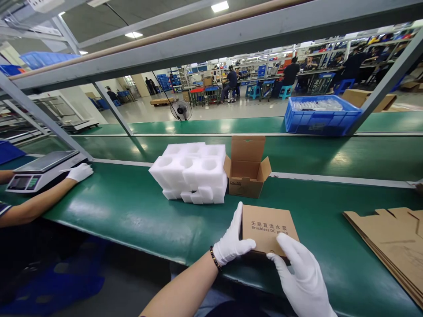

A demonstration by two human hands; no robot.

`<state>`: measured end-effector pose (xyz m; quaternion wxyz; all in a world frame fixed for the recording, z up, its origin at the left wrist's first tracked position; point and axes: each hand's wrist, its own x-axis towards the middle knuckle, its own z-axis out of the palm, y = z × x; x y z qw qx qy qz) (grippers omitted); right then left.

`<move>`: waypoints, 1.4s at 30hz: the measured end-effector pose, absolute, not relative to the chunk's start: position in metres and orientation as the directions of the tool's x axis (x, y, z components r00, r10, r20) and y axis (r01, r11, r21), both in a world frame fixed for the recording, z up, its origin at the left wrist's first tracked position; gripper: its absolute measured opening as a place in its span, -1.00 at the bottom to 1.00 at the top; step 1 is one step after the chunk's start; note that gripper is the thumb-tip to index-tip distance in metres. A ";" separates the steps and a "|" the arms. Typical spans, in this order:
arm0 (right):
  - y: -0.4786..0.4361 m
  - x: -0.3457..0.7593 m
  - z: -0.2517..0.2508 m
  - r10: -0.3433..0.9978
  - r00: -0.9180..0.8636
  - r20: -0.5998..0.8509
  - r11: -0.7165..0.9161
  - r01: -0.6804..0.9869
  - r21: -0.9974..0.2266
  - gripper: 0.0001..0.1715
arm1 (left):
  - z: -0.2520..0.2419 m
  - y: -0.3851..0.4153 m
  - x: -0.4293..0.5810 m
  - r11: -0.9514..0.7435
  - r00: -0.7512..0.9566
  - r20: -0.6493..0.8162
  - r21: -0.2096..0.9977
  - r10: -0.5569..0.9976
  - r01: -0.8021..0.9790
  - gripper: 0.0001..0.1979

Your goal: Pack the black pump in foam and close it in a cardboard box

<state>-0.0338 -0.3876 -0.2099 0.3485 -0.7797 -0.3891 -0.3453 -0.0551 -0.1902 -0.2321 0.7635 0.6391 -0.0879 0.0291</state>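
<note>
A closed brown cardboard box [269, 222], printed "Brushless DC pump", lies on the green bench in front of me. My left hand [231, 240], white-gloved, grips its left side, with the thumb over the front edge. At the front right corner is my right hand [302, 268], also gloved. Its fingers rest on the lid and the thumb presses the front edge. Behind stands an open cardboard box [246, 187], flaps up, its visible inside bare. White foam blocks [191, 174] with round holes are stacked to its left.
Flat cardboard blanks [390, 246] lie stacked at right. A blue crate [322, 119] with bagged items stands at the back right. On the left, a co-worker's gloved hand [80, 172] is beside a weighing scale [42, 169]. A metal frame beam [198, 42] crosses overhead.
</note>
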 end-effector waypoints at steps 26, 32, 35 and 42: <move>-0.387 0.249 -0.185 0.546 0.737 0.399 -0.838 0.496 0.229 -0.37 | -0.289 -0.269 0.021 -0.680 0.700 0.176 0.167 -0.692 -0.714 -0.61; -0.331 0.336 -0.182 0.432 0.808 0.401 -0.901 0.410 0.145 -0.39 | -0.322 -0.265 0.047 -0.700 0.715 0.195 0.148 -0.671 -0.698 -0.70; -0.314 0.343 -0.184 0.408 0.808 0.425 -0.910 0.398 0.115 -0.43 | -0.321 -0.265 0.049 -0.720 0.745 0.139 0.192 -0.653 -0.667 -0.58; -0.350 0.307 -0.172 0.488 0.761 0.428 -0.855 0.515 0.058 -0.58 | -0.303 -0.251 0.036 -0.712 0.728 0.291 0.178 -0.621 -0.679 -0.50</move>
